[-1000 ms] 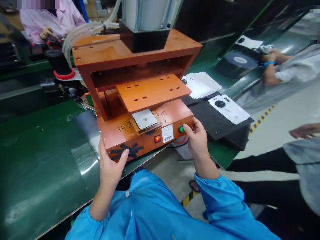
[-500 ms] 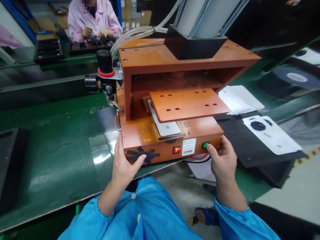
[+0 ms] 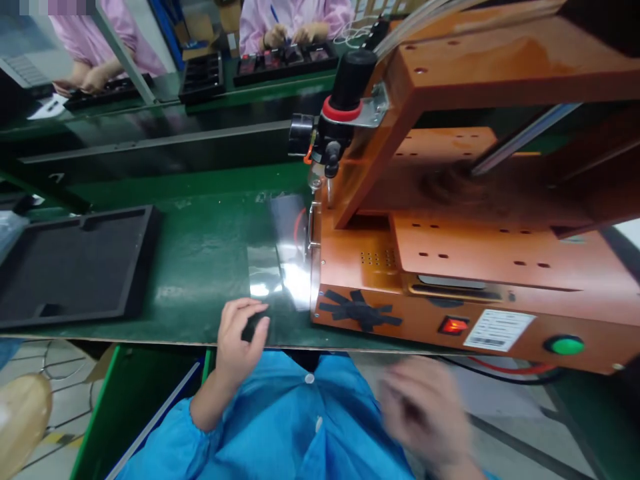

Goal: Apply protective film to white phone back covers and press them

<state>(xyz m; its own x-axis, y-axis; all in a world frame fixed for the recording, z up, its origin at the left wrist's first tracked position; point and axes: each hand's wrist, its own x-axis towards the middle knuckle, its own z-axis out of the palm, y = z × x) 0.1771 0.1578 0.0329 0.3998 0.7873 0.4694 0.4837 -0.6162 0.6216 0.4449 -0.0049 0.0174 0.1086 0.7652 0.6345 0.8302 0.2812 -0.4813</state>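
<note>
My left hand (image 3: pixel 239 343) is off the machine, over the bench's front edge, its thumb and fingers apart with nothing visible between them. Just beyond it lie clear plastic sheets (image 3: pixel 265 270) on the green bench. Smeared by motion, my right hand (image 3: pixel 427 410) is in front of my blue smock, below the orange press (image 3: pixel 363 257); its fingers cannot be made out. The press's slotted plate (image 3: pixel 480 248) is down over a white panel (image 3: pixel 450 282), of which only the front edge shows. On the press front are a lit red switch (image 3: pixel 454 325) and a green button (image 3: pixel 565 345).
A black foam tray (image 3: pixel 75 267) lies at the bench's left. An air regulator (image 3: pixel 345 100) juts from the press's left side. Across the line, two people in pink work over black trays (image 3: pixel 203 77). A round stool (image 3: pixel 23 420) stands lower left.
The press plate has come down over the white panel. Both hands have left the press, the right one coming away from the green button. The view has swung left.
</note>
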